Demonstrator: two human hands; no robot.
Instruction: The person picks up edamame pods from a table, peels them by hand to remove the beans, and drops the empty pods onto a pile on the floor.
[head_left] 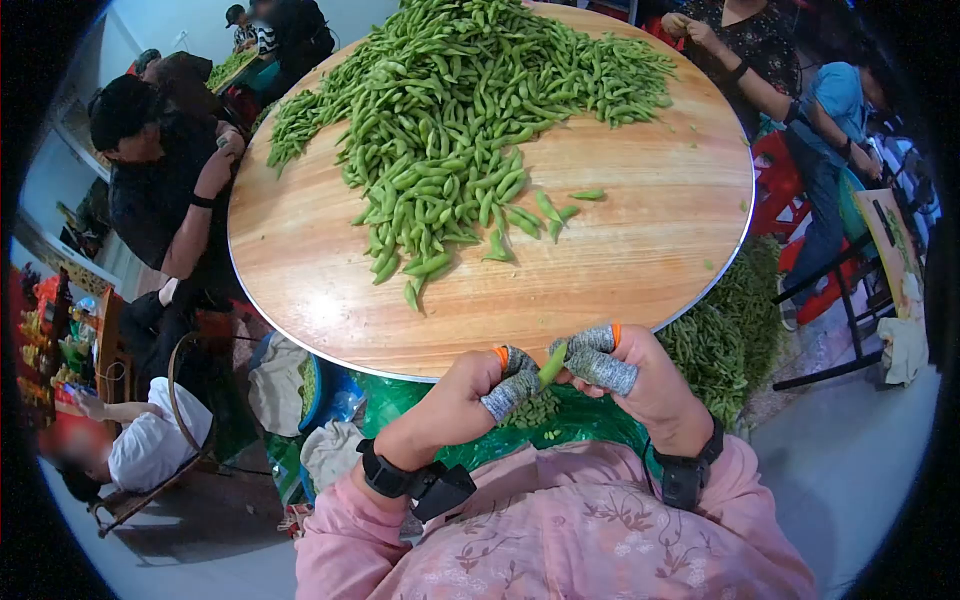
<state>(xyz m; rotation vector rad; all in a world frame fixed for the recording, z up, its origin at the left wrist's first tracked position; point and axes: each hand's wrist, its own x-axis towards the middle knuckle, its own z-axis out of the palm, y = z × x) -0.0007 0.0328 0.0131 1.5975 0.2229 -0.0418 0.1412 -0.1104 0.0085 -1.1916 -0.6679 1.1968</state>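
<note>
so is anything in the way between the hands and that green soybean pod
Nothing visible, apart from gray finger covers worn on the left hand and right hand; the green soybean pod is held between them.

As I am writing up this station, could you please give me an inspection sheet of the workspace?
Surface: round-edged wood-grain table, glare at near left.
Job's things: large pile of green pods on the table; single pod at the hands.
Clutter: a few loose pods beside the pile.
Grip: left hand holds the single pod; right hand meets its other end; fingers wrapped in grey.
Cables: thin dark line by the right wristband, too unclear to identify.
Surroundings: people on both sides; green heap below table, right.
</note>
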